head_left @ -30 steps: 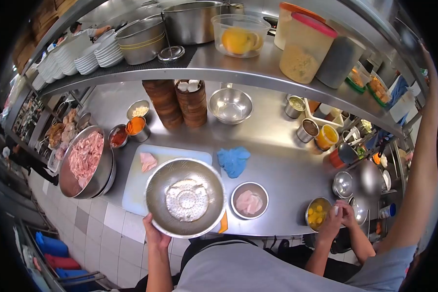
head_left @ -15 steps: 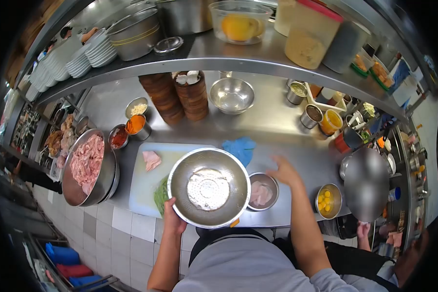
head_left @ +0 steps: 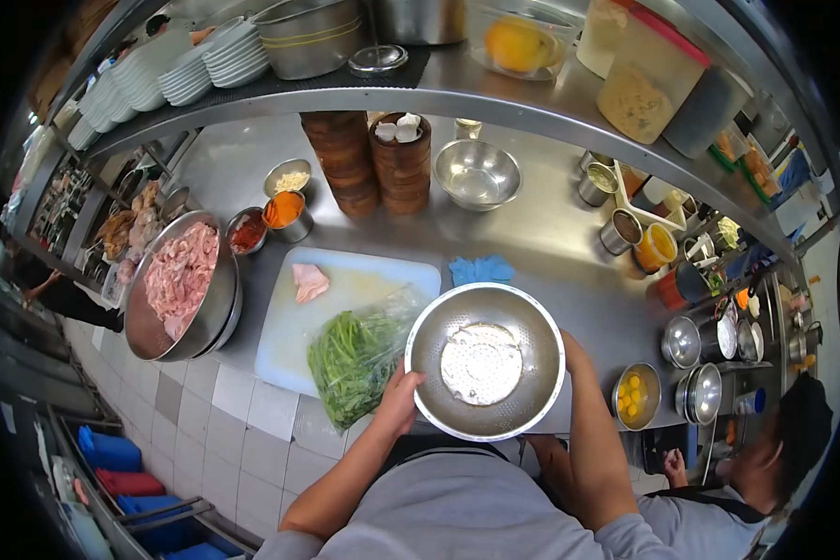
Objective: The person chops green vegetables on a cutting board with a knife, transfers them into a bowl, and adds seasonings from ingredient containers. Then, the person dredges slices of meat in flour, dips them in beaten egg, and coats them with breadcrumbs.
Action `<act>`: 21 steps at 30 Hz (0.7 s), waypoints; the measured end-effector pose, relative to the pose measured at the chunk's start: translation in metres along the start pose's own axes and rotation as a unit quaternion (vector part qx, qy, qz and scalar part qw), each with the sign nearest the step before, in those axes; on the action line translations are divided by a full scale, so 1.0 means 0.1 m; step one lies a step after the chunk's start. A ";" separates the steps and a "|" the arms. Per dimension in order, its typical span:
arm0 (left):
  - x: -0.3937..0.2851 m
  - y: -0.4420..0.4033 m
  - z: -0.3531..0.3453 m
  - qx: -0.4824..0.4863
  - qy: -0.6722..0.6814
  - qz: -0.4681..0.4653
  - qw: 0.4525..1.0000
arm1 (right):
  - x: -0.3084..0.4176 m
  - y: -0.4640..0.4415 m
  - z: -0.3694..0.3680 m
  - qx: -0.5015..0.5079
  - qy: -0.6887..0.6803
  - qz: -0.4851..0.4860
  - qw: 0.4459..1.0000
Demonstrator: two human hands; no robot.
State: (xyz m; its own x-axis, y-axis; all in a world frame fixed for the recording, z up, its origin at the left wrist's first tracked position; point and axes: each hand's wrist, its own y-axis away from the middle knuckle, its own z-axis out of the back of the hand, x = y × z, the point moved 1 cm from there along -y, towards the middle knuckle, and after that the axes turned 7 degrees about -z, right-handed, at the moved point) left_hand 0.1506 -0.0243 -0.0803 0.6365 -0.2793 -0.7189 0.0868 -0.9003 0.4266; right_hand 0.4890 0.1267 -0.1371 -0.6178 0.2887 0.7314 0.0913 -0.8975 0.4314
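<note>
A shiny metal colander (head_left: 453, 415) with rows of small holes is held in front of my body, over the counter's front edge. My left hand (head_left: 401, 397) grips its left rim with the thumb on top. At its right rim is my right hand (head_left: 575, 358), its fingers mostly hidden behind the metal. Leafy greens in a clear plastic bag (head_left: 359, 359) lie just left of the colander, on the front of a white cutting board (head_left: 285, 322). A piece of raw meat (head_left: 309, 282) rests on that board. Crumpled blue gloves (head_left: 481, 270) lie behind the colander.
A large bowl of raw meat (head_left: 182, 289) stands left. Steamer baskets (head_left: 401, 173) and an empty metal bowl (head_left: 478, 175) are behind, under a shelf (head_left: 345, 98). Egg yolks sit in a bowl (head_left: 637, 397) at right, near a co-worker (head_left: 719, 523).
The colander has shifted right, covering the small bowl of pale meat. My right hand has come from over the counter to the colander's right rim. The bagged greens are now uncovered.
</note>
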 end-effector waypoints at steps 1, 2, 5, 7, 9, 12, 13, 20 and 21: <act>0.02 0.04 -0.01 -0.002 -0.016 0.004 1.000 | -0.33 -0.20 -0.05 -0.004 -0.043 -0.014 0.999; 0.04 0.07 -0.01 -0.004 -0.032 0.007 0.999 | -0.50 -0.33 -0.08 -0.007 -0.086 -0.028 0.996; 0.21 0.02 0.08 0.020 -0.081 -0.019 0.996 | -0.33 -0.38 0.05 -0.060 0.041 -0.011 0.997; 0.24 0.06 -0.03 0.029 -0.142 -0.036 0.989 | -0.43 -0.49 0.20 -0.105 0.096 -0.020 0.990; 0.39 -0.07 -0.11 0.049 -0.161 -0.028 0.985 | -0.50 -0.62 0.36 -0.110 0.023 -0.043 0.993; 0.55 -0.26 -0.27 0.107 -0.293 -0.109 0.944 | -0.30 -0.68 0.46 -0.078 -0.023 -0.084 0.993; 0.73 -0.44 -0.22 0.134 -0.317 -0.118 0.931 | -0.15 -0.62 0.47 -0.040 -0.076 -0.092 0.992; 0.55 -0.36 -0.38 0.101 -0.426 -0.182 0.881 | 0.09 -0.72 0.41 -0.165 0.001 -0.011 0.986; 0.35 -0.23 -0.39 0.107 -0.437 -0.236 0.861 | 0.27 -0.59 0.37 -0.214 0.001 0.061 0.975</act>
State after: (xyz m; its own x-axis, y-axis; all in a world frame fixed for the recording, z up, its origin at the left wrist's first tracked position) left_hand 0.2009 -0.0001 -0.0934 -0.2594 0.0748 -0.9629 -0.0253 -0.9972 -0.0706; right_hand 0.4956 0.2002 -0.1235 -0.6246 0.1713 0.7619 -0.1706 -0.9820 0.0809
